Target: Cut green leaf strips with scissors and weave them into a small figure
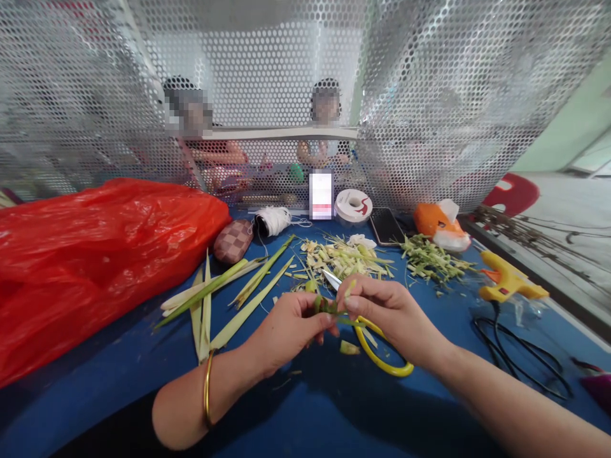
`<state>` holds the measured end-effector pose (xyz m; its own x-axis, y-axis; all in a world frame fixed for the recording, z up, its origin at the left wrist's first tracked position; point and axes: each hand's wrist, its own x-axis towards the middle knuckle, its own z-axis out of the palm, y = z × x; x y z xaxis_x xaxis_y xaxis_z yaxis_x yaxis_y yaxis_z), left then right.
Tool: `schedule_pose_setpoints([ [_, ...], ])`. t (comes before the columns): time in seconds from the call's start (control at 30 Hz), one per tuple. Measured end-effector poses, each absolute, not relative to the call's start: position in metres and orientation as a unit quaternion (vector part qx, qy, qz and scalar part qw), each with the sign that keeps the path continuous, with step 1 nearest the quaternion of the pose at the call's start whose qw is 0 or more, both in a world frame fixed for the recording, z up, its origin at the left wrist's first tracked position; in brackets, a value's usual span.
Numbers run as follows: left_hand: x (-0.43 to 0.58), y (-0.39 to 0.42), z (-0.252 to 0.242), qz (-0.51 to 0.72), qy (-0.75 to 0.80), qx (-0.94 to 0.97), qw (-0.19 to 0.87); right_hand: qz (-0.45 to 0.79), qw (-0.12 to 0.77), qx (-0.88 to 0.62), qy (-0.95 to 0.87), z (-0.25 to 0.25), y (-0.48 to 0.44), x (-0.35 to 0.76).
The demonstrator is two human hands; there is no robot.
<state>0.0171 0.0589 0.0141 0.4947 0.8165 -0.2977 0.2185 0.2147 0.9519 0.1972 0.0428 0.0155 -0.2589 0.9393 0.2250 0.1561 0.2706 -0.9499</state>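
My left hand (298,327) pinches a small folded piece of green leaf (325,306) between thumb and fingers. Close against it, my right hand (377,305) has its fingertips closed on a thin strip of the same leaf. Under my right hand lie scissors with yellow handles (389,367), their blades pointing away to the upper left. A short cut leaf piece (349,348) rests on the blue table (334,407) just below my hands. Long pale-green leaves (255,302) are spread to the left of my left hand.
Leaf scraps (344,257) and green clippings (434,257) lie beyond my hands. Left is a red plastic bag (109,248). A yellow glue gun (513,280) with a black cord stands right. Farther back are white yarn (274,221), a ribbon spool (354,205) and a phone (386,226).
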Motion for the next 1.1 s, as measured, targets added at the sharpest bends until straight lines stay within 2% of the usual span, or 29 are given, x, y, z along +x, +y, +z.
schedule_pose_setpoints([
  [0.13, 0.020, 0.059, 0.013, 0.258, 0.429, 0.568, 0.653, 0.412, 0.429, -0.432, -0.678, 0.016, 0.038, 0.195],
  [0.4, 0.021, 0.056, 0.016, 0.260, 0.456, 0.534, 0.663, 0.459, 0.376, -0.440, -0.674, 0.019, 0.036, 0.195],
  [0.83, 0.026, 0.052, 0.004, 0.287, 0.493, 0.549, 0.610, 0.412, 0.381, -0.474, -0.678, 0.004, 0.034, 0.188],
  [1.1, 0.026, 0.046, -0.001, 0.289, 0.507, 0.589, 0.560, 0.305, 0.437, -0.501, -0.681, -0.002, 0.033, 0.185],
])
